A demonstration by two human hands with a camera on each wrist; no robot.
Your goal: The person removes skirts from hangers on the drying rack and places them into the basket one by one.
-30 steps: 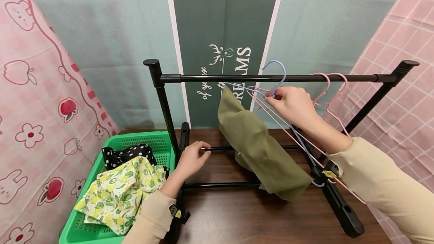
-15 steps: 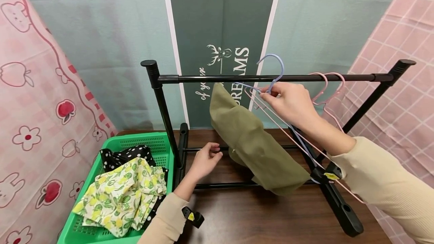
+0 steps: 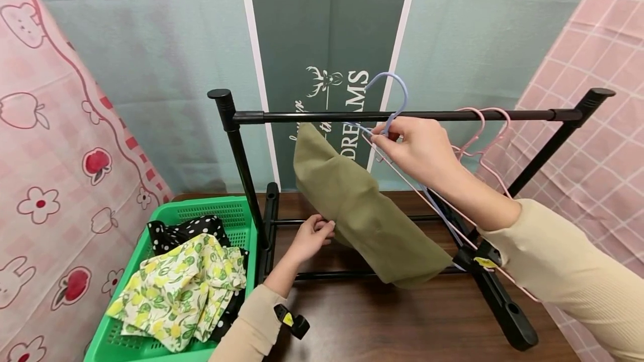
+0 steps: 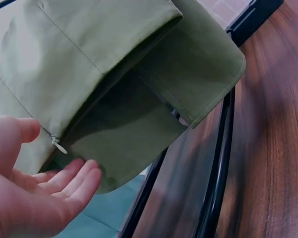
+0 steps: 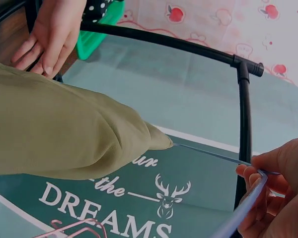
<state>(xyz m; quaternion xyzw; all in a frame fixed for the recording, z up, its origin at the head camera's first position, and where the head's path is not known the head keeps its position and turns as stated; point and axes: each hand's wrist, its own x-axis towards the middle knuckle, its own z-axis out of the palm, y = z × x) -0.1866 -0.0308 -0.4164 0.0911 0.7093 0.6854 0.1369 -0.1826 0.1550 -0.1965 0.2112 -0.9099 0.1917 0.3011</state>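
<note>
In the head view my right hand [image 3: 415, 141] pinches the neck of a blue hanger [image 3: 397, 91], whose hook rises above the rack's black top bar. An olive-green garment [image 3: 359, 200] hangs slanted from one end of this hanger, its kind unclear. Seen from the left wrist, the garment [image 4: 84, 54] gapes at its lower edge and has a small zip pull [image 4: 58, 145]. My left hand [image 3: 309, 236] is at the garment's left edge, thumb apart from the loosely bent fingers [image 4: 77, 183]. Whether they touch the cloth is unclear.
Pink hangers [image 3: 495, 127] hook over the top bar [image 3: 312, 118] at the right. A green basket [image 3: 233, 217] at the left holds a lemon-print cloth [image 3: 181, 289] and a black polka-dot cloth [image 3: 191, 232]. The rack's lower bars cross the brown table [image 3: 362, 323].
My right hand has moved left along the bar with the blue hanger, and the garment has shifted left with it. My left hand has moved right, from the rack's lower bar to the garment's edge.
</note>
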